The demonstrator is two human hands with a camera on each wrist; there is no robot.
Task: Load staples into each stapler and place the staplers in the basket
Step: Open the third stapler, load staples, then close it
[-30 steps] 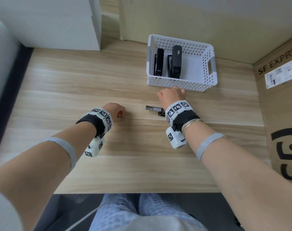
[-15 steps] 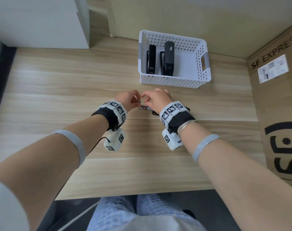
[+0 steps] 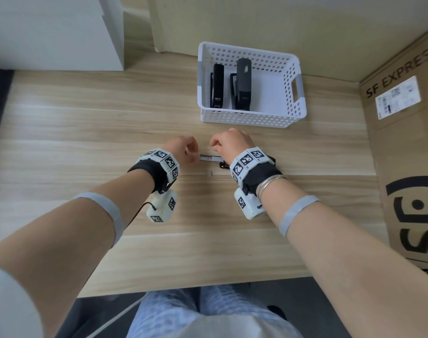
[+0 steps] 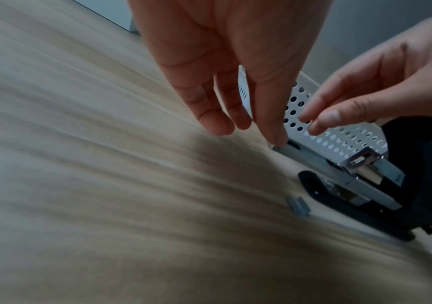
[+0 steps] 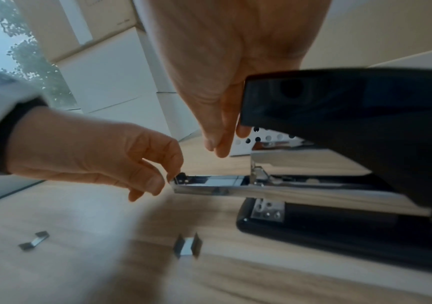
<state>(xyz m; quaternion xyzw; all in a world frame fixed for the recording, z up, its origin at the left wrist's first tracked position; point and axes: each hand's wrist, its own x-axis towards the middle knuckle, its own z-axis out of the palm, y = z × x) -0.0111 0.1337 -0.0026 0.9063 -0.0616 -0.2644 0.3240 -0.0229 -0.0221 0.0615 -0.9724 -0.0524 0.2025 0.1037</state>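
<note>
the left hand (image 3: 183, 150) had come across to the open stapler (image 5: 339, 185) just in front of the basket (image 3: 250, 118), fingertips seemingly pinching its staple rail's tip; the right hand (image 3: 230, 145) hovered loosely curled, empty. two staplers (image 3: 242, 84) were already in the basket; this last one was mid-loading.

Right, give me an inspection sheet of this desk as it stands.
Surface: wooden desk, light grain.
Job's things: white basket at the back with two black staplers lying side by side in it; a third, open stapler on the desk, lid raised, metal tray out.
Clutter: two short staple strips loose on the desk near the open stapler.
Hands: left hand with fingertips at the tray's front end; right hand above the tray, fingers together, holding nothing visible.
Cables: thin black lead from the left wrist camera.
Surroundings: cardboard box at right, white cabinet behind left.
</note>
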